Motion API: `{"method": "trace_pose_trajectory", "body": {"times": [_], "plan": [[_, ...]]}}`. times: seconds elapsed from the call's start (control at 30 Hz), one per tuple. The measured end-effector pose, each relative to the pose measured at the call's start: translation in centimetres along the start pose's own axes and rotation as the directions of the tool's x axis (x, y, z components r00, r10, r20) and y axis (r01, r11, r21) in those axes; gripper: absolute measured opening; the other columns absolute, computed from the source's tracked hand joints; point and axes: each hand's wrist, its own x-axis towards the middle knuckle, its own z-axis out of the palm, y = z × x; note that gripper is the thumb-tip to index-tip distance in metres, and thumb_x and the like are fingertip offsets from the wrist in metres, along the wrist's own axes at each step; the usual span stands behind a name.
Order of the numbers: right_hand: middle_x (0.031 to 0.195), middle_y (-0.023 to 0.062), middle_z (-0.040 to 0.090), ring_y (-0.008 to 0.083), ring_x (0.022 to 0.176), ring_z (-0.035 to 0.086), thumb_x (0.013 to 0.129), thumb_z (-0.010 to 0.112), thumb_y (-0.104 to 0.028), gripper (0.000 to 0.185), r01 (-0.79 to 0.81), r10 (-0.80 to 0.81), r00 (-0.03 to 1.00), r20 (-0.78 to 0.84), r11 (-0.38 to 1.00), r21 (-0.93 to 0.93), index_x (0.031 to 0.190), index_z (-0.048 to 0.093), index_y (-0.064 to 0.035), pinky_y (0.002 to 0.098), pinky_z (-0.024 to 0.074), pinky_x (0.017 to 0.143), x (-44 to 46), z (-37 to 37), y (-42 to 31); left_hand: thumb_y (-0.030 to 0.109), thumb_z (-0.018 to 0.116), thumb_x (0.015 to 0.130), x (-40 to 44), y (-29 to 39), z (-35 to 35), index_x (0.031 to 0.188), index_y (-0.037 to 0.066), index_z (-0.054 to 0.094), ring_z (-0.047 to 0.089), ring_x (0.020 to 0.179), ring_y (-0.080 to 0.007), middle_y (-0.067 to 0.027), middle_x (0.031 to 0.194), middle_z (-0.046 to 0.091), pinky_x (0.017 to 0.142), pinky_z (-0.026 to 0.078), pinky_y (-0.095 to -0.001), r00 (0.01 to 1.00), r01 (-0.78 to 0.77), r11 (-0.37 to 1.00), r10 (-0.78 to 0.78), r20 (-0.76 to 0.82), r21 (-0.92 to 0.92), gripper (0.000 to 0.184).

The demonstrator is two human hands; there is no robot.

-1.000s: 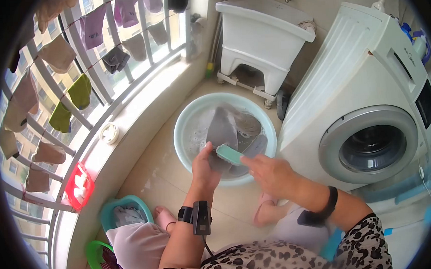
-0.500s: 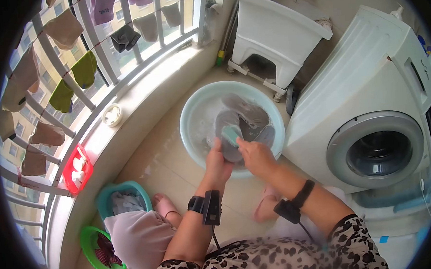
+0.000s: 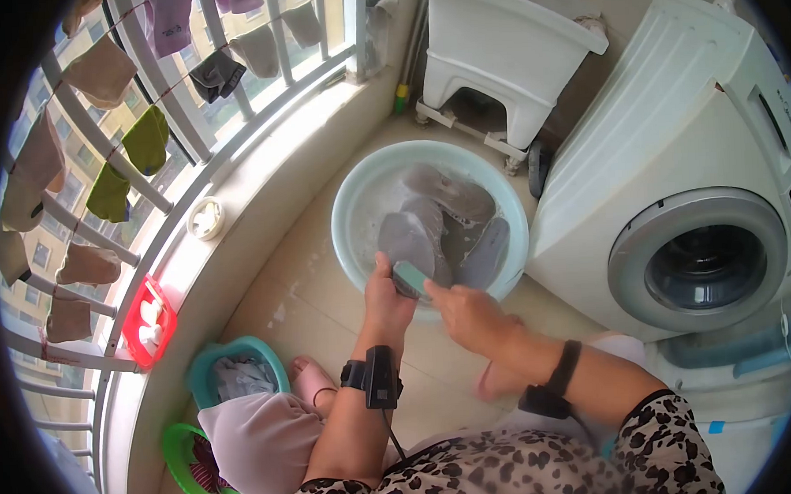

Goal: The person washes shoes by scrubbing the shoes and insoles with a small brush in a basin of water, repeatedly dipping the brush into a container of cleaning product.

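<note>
The large basin (image 3: 341, 227) is coloured pale blue, and the footwear (image 3: 404, 238) inside is toned plain grey. Mint green is shown by the brush (image 3: 411, 279). The top (image 3: 519, 455) is patterned with dark leopard spots on beige. At near left, a tub (image 3: 278, 362) is coloured teal, and a cloth (image 3: 207, 467) is striped maroon and whitish. The washing machine (image 3: 636, 104) is finished in white.

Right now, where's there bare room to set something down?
Floor between the tub and teal basin, white marks aside; sunlit ledge beyond the white bowl, toward the sink. Crowded: the tub's near side, with grey things, brush, left hand and right hand.
</note>
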Motion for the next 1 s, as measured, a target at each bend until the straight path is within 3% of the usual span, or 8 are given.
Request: {"method": "trace_pose_trajectory", "body": {"times": [0.23, 0.3, 0.43, 0.53, 0.63, 0.73, 0.87, 1.0], "plan": [[0.087, 0.0254, 0.063, 0.0391, 0.081, 0.063, 0.087, 0.054, -0.014, 0.039, 0.030, 0.014, 0.949, -0.316, 0.991, 0.133, 0.124, 0.052, -0.0022, 0.0424, 0.0502, 0.071, 4.4, 0.5, 4.6, 0.034, 0.032, 0.102, -1.3, -0.9, 2.2, 0.129, 0.000, 0.043, 0.049, 0.118, -0.0252, -0.0119, 0.129, 0.050, 0.103, 0.037, -0.0402, 0.994, 0.006, 0.999, -0.010, 0.105, 0.038, 0.045], [0.087, 0.0262, 0.063, 0.0369, 0.082, 0.065, 0.086, 0.054, -0.013, 0.041, -0.005, 0.125, 0.944, -0.305, 0.931, 0.366, 0.126, 0.051, -0.0033, 0.0406, 0.0500, 0.071, 4.7, 1.5, 4.6, 0.034, 0.031, 0.102, -1.4, -0.7, 2.0, 0.130, 0.001, 0.043, 0.048, 0.119, -0.0243, -0.0122, 0.129, 0.050, 0.104, 0.036, -0.0395, 0.983, 0.000, 0.999, -0.007, 0.182, 0.034, 0.045], [0.087, 0.0253, 0.064, 0.0317, 0.083, 0.067, 0.085, 0.052, -0.009, 0.045, -0.396, 0.396, 0.907, 0.143, 0.691, 0.605, 0.129, 0.050, -0.0019, 0.0383, 0.0491, 0.071, 3.1, -1.9, -0.5, 0.041, 0.032, 0.100, -1.4, 0.3, 1.8, 0.131, -0.001, 0.040, 0.054, 0.111, -0.0315, -0.0148, 0.126, 0.051, 0.095, 0.044, -0.0445, 0.952, 0.003, 0.999, -0.017, 0.305, 0.048, 0.053], [0.085, 0.0234, 0.064, 0.0329, 0.080, 0.066, 0.087, 0.053, -0.012, 0.043, -0.112, 0.092, 0.994, 0.064, 0.847, 0.519, 0.128, 0.047, -0.0013, 0.0409, 0.0482, 0.067, -0.1, 1.2, -1.7, 0.051, 0.032, 0.097, -2.1, 1.9, 2.2, 0.132, -0.004, 0.039, 0.061, 0.094, -0.0375, -0.0199, 0.117, 0.055, 0.078, 0.054, -0.0467, 0.961, 0.010, 0.999, -0.021, 0.276, 0.039, 0.065], [0.082, 0.0226, 0.064, 0.0361, 0.077, 0.065, 0.090, 0.051, -0.015, 0.038, 0.062, -0.074, 0.995, 0.066, 0.985, 0.163, 0.125, 0.047, -0.0012, 0.0441, 0.0481, 0.064, -0.9, 0.3, -3.0, 0.050, 0.037, 0.096, -0.9, 2.1, -0.4, 0.135, -0.001, 0.035, 0.058, 0.101, -0.0422, -0.0214, 0.125, 0.051, 0.084, 0.051, -0.0512, 0.952, 0.066, 0.998, -0.057, 0.301, -0.017, 0.065], [0.078, 0.0235, 0.063, 0.0413, 0.075, 0.062, 0.091, 0.050, -0.017, 0.033, 0.012, -0.011, 1.000, 0.005, 0.986, -0.166, 0.120, 0.048, -0.0019, 0.0481, 0.0479, 0.063, 1.8, -1.1, -1.2, 0.041, 0.042, 0.097, -0.8, 0.9, -0.6, 0.128, 0.001, 0.044, 0.060, 0.100, -0.0351, -0.0171, 0.118, 0.056, 0.088, 0.050, -0.0452, 0.948, 0.110, 0.994, -0.101, 0.301, -0.015, 0.051], [0.071, 0.0233, 0.062, 0.0408, 0.067, 0.062, 0.088, 0.054, -0.013, 0.037, -0.047, 0.039, 0.996, -0.084, 0.995, -0.090, 0.123, 0.048, -0.0003, 0.0460, 0.0482, 0.058, 4.0, -0.9, 1.2, 0.036, 0.038, 0.099, -0.8, -0.4, -0.3, 0.122, 0.001, 0.048, 0.060, 0.099, -0.0284, -0.0148, 0.112, 0.058, 0.089, 0.049, -0.0424, 0.978, 0.079, 0.997, -0.080, 0.192, 0.012, 0.043], [0.070, 0.0246, 0.060, 0.0396, 0.066, 0.062, 0.087, 0.054, -0.011, 0.036, 0.110, -0.101, 0.981, 0.165, 0.993, -0.044, 0.121, 0.049, -0.0009, 0.0456, 0.0479, 0.057, -1.4, 0.7, -2.7, 0.039, 0.030, 0.100, -1.8, 2.2, 0.1, 0.127, 0.000, 0.044, 0.056, 0.106, -0.0331, -0.0185, 0.115, 0.056, 0.094, 0.044, -0.0462, 0.979, 0.052, 0.996, -0.065, 0.194, 0.073, 0.049]]}}
